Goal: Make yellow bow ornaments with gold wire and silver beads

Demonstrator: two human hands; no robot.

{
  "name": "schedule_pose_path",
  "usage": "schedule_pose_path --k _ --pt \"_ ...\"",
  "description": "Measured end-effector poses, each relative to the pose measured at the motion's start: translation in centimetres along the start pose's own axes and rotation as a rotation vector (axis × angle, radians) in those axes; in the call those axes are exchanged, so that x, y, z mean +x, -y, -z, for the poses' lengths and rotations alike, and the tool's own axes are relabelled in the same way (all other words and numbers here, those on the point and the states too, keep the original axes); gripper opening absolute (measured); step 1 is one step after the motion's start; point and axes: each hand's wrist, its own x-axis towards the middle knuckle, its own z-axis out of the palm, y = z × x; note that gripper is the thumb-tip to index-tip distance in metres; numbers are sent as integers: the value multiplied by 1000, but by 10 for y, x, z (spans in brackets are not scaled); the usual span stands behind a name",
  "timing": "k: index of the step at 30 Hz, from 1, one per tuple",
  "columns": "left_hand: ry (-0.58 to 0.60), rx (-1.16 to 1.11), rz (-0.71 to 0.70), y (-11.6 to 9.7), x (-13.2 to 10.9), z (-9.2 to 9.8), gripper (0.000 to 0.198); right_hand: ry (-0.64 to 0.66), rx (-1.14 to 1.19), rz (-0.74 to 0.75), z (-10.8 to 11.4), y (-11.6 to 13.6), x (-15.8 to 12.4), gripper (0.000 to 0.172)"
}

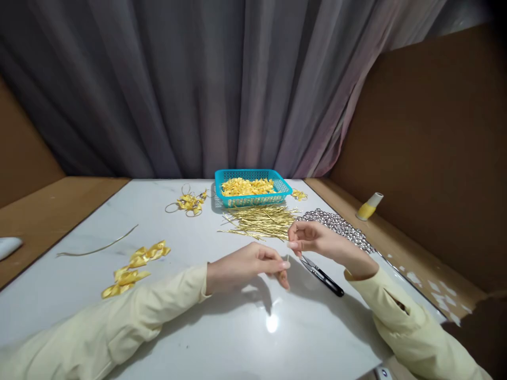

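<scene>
My left hand (249, 266) hovers over the white table (198, 327), its thumb and forefinger pinched together on a thin gold wire at about the middle of the view. My right hand (317, 240) is just right of it, fingers curled in a pinch near the same wire's end. What the right fingers grip is too small to make out. Black thread snips (322, 275) lie on the table under the right wrist. A heap of gold wire pieces (261, 220) sits just beyond both hands.
A turquoise basket (277, 182) of yellow ribbon pieces stands at the back. Finished yellow bows (132, 266) lie at the left, more bows with wire loops (190, 203) behind. Silver beads (340, 226) pile at the right, a yellow thread spool (369, 207) on the wooden ledge.
</scene>
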Motion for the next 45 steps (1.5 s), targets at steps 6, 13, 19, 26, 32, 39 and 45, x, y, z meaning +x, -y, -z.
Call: schedule_pose_path --k 6,13,19,26,32,39,45 --pt "-54 -85 157 -10 -18 9 24 50 121 2 6 -8 1 24" --pt "-57 -14 174 -13 -30 23 28 182 112 -82 18 -17 1 23" --pt "-31 64 227 -23 -35 36 26 255 55 -131 27 -25 0 25" --pt "5 81 270 -33 -39 39 22 223 -3 -93 29 -25 -3 14" --pt "54 120 324 -33 -40 43 22 151 -10 -61 24 -23 -2 15" --pt "47 119 334 -27 -41 50 25 39 -4 -26 20 -30 1 19" --pt "171 142 363 -17 -41 57 31 18 -26 21 12 -26 6 20"
